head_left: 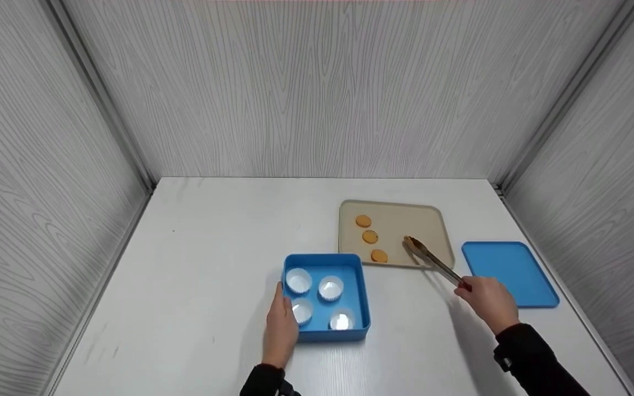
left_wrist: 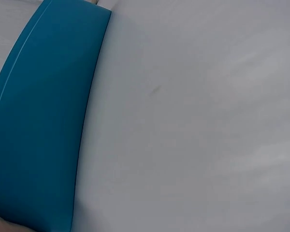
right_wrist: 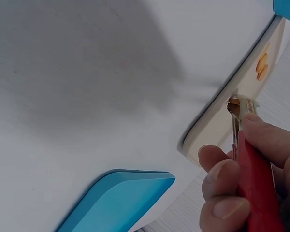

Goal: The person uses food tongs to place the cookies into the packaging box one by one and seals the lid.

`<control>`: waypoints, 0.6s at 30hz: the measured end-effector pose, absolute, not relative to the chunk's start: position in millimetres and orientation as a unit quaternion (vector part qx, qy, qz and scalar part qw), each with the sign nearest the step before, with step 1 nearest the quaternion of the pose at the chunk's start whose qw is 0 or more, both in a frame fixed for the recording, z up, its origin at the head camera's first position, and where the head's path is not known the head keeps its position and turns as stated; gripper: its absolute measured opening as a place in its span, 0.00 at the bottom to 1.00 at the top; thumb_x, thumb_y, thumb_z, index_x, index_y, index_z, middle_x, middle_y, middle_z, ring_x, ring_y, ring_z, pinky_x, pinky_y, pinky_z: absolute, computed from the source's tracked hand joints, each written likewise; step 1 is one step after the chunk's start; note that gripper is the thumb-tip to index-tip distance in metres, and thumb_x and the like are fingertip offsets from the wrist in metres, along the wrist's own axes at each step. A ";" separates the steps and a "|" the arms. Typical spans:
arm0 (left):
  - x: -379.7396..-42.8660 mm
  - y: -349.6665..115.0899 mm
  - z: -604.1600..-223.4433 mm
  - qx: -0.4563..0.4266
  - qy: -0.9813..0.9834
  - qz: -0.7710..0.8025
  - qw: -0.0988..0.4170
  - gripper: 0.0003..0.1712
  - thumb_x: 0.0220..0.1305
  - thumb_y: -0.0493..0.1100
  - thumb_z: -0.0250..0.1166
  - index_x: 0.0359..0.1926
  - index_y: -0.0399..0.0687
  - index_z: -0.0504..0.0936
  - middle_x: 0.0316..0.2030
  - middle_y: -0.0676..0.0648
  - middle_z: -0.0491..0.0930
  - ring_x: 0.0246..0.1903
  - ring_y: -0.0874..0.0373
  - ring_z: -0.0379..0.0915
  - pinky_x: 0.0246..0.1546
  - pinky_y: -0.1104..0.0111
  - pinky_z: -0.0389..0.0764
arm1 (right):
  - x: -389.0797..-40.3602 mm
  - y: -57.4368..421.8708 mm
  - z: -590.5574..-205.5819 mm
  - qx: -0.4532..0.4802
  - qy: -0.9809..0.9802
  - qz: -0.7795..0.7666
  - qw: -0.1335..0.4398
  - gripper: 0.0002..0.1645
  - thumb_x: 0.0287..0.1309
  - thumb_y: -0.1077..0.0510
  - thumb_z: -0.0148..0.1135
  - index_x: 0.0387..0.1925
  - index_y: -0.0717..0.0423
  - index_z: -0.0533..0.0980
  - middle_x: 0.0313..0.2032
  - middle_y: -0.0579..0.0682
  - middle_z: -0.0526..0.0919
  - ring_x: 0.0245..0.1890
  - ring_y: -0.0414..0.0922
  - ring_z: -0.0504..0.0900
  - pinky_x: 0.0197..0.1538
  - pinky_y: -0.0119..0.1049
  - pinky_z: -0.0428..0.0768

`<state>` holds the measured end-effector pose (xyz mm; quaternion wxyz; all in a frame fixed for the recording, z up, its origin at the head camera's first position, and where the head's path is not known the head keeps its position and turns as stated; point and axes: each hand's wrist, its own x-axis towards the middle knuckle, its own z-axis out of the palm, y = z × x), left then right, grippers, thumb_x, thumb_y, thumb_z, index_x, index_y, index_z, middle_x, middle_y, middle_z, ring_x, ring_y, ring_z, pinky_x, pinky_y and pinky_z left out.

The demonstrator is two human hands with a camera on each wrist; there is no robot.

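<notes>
My left hand (head_left: 281, 333) grips the left wall of a square blue box (head_left: 325, 335), whose side fills the left part of the left wrist view. Inside the box stand several white paper baking cups (head_left: 331, 288). With my right hand (head_left: 490, 302) I hold metal tongs (head_left: 441, 265) by their red handle (right_wrist: 255, 183). The tongs' tips are over the beige tray (head_left: 399, 212), with a small orange-brown cookie (head_left: 408, 240) between them. Three round cookies (head_left: 370, 236) lie in a row on the tray's left side.
A flat blue lid or tray (head_left: 509, 269) lies at the right, beyond my right hand. The beige tray stands behind the box, close to its back right corner. Grey wood-patterned panels (head_left: 317, 88) enclose the white table (head_left: 196, 264) at the back and sides.
</notes>
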<state>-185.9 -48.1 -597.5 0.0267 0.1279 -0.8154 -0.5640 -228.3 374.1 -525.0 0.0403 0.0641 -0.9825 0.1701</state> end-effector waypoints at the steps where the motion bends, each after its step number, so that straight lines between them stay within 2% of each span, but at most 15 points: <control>1: -185.6 -48.0 -597.3 0.128 -0.816 -0.563 0.026 0.31 0.84 0.44 0.40 0.80 0.37 0.49 0.78 0.37 0.54 0.78 0.40 0.47 0.77 0.46 0.53 | -227.9 374.5 -525.5 0.064 -0.983 0.167 0.042 0.11 0.62 0.57 0.71 0.25 0.52 0.78 0.19 0.44 0.74 0.19 0.42 0.68 0.21 0.36 0.64; 9: -184.6 -48.0 -597.5 0.124 -0.822 -0.555 0.031 0.31 0.84 0.43 0.41 0.80 0.37 0.50 0.78 0.36 0.54 0.78 0.40 0.48 0.76 0.46 0.54 | -224.5 375.1 -529.1 0.075 -0.983 0.145 0.080 0.08 0.62 0.59 0.71 0.29 0.55 0.80 0.20 0.46 0.78 0.18 0.42 0.69 0.21 0.37 0.65; 13: -184.0 -46.4 -597.4 0.126 -0.822 -0.554 0.037 0.31 0.84 0.43 0.41 0.80 0.37 0.51 0.78 0.36 0.54 0.77 0.40 0.49 0.76 0.46 0.54 | -220.7 374.7 -529.6 0.085 -0.982 0.128 0.106 0.06 0.63 0.60 0.70 0.31 0.56 0.81 0.18 0.46 0.76 0.17 0.43 0.67 0.19 0.37 0.63; 18: -184.0 -44.1 -598.0 0.126 -0.821 -0.555 0.042 0.31 0.84 0.42 0.41 0.80 0.36 0.51 0.78 0.35 0.54 0.77 0.40 0.50 0.76 0.46 0.55 | -215.3 370.5 -527.1 0.103 -0.978 0.109 0.142 0.08 0.63 0.60 0.70 0.31 0.56 0.77 0.16 0.47 0.73 0.16 0.44 0.65 0.18 0.38 0.62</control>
